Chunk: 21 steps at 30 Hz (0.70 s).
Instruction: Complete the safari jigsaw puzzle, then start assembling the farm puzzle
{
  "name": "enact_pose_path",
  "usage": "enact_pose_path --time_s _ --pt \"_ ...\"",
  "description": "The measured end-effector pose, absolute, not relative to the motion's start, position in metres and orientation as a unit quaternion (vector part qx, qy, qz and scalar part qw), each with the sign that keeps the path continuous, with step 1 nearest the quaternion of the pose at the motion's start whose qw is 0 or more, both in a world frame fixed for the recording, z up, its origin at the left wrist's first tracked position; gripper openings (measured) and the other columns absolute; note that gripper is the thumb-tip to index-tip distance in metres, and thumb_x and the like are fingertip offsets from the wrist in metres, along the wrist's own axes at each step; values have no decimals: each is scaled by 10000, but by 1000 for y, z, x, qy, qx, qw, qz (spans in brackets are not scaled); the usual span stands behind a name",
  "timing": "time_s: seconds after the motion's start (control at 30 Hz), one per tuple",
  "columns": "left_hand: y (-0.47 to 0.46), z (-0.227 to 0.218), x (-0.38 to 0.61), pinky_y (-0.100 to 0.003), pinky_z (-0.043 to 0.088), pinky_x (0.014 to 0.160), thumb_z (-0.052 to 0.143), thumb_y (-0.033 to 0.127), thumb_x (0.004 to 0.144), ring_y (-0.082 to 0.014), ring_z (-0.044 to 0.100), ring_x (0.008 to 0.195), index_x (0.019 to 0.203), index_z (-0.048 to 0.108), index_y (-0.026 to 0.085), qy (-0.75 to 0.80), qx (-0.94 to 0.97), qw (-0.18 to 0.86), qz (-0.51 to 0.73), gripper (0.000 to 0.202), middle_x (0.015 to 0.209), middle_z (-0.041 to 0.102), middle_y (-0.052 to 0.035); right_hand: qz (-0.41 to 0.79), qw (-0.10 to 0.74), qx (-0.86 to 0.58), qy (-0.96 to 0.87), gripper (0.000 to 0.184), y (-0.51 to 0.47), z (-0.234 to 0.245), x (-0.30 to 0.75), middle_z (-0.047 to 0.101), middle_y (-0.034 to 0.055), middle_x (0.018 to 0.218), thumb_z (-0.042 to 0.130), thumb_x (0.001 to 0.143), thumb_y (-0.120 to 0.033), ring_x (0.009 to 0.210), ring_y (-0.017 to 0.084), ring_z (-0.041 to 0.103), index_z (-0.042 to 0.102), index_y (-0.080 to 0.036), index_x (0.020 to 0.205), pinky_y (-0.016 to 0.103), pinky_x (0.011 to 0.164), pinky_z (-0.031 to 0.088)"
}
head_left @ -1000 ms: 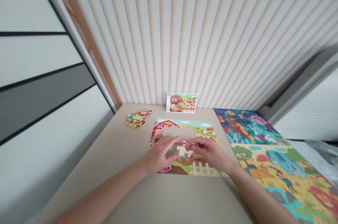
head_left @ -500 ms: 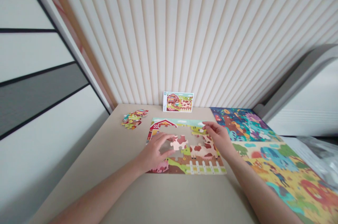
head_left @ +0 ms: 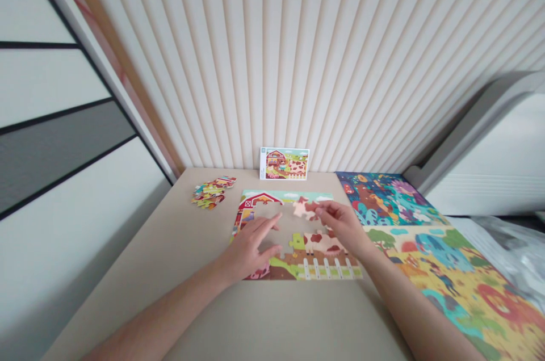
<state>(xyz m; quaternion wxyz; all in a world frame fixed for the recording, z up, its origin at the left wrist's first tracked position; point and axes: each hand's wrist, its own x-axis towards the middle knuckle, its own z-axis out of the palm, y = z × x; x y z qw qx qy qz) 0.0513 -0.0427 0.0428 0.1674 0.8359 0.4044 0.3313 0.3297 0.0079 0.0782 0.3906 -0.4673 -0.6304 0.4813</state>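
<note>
A partly assembled farm jigsaw puzzle [head_left: 298,271] lies flat on the table, showing a red barn, a cow's lower body and a white fence, with an open gap in its middle. My right hand [head_left: 340,225] pinches a pink cow puzzle piece with brown patches [head_left: 301,209] above the upper right of the puzzle. My left hand [head_left: 253,244] hovers over the left part, thumb and fingers spread apart, holding nothing. It hides part of the barn and the pink pig corner.
A pile of loose puzzle pieces [head_left: 208,195] lies at the back left. A small picture card [head_left: 284,164] stands against the pleated wall. On the right are a dark blue finished puzzle [head_left: 383,196] and a yellow animal picture [head_left: 451,276], with clear plastic [head_left: 511,253] beyond.
The cow piece has gone from my left hand to my right, moving up and to the right. My left fingers have opened. My right hand has come slightly lower and leftward.
</note>
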Motion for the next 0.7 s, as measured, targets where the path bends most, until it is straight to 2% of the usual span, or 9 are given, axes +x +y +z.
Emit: enact_pose_path --time_s 0.07,0.17,0.27,0.47,0.7 --pt "-42 42 51 -408 461 1027 579 250 956 -226 588 1122 1430 463 248 396 848 150 320 487 1172 655 -77 439 455 -498 -593 454 20 76 342 744 65 867 687 826 -570 695 156 627 724 -172 1040 250 586 468" --pt "-42 42 51 -420 466 1008 520 212 972 -228 591 1090 1284 584 227 389 866 126 289 319 1157 658 -82 420 486 -511 -571 477 32 71 357 755 85 955 710 802 -566 827 204 664 721 -182 1085 288 671 505" --pt "-43 41 52 -434 465 1006 522 202 963 -238 588 1089 1282 584 218 388 872 113 275 325 1160 662 -86 409 476 -527 -572 519 36 68 361 755 88 917 711 791 -564 835 223 672 707 -167 1124 304 659 512" --pt "-42 42 53 -415 473 992 532 185 948 -232 597 1065 1233 614 222 388 872 111 276 300 1121 668 -77 386 439 -539 -606 588 32 63 354 745 71 845 669 814 -578 664 177 632 665 -146 1213 268 545 450" --pt "-42 41 54 -407 464 969 535 178 948 -229 588 1032 1144 652 219 381 880 108 260 231 1069 667 -70 384 410 -519 -645 501 31 56 350 752 66 843 654 838 -553 663 172 626 700 -156 1140 265 567 454"
